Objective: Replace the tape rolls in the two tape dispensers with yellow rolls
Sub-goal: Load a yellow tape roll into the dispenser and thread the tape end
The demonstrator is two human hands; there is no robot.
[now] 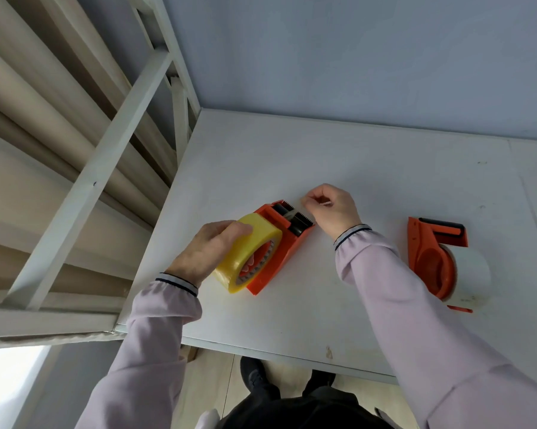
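- Left hand (205,252) wraps the yellow roll (248,252), seated in the near dispenser (276,243) on the counter (369,168).
- Right hand (332,209), fingers (310,203) pinched narrow; likely on the tape end, too thin to tell.
- Key relation: cutter blade sits at approx 7 o'clock from the pinch, just beside it; dispenser's long axis runs 7-to-1 o'clock, so tape pulls along it.
- 2nd dispenser (431,258), w/ white roll (471,270), lies at 3 o'clock, nearer the right hand, not yet swapped.
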